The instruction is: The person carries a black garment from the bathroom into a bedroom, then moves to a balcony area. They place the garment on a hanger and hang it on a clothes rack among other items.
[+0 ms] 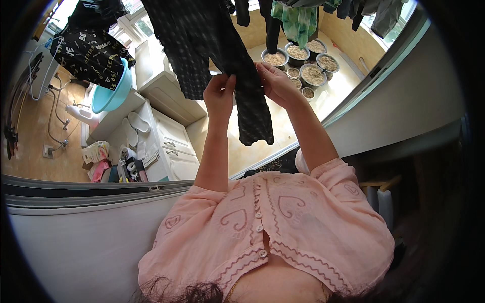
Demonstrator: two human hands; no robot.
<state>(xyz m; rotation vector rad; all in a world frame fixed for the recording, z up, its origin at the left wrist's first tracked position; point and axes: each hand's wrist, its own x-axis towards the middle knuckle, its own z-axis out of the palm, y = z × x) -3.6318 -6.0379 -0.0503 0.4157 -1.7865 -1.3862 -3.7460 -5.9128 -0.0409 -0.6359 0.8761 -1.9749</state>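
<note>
Black, finely patterned trousers hang down from above, in front of me. One leg is between my hands at about half its length, and its loose cuff dangles below them. My left hand is closed on the left edge of that leg, thumb against the cloth. Level with it, my right hand pinches the leg's right edge, its fingertips partly hidden by the fabric. The other trouser leg hangs free to the left of my left hand.
Left: black printed cloth beside a turquoise basin, a white hanger, a bottle, white slippers and cabinets. Far right: several plant pots on the floor under green-white hanging cloth. A sliding-door frame stands right.
</note>
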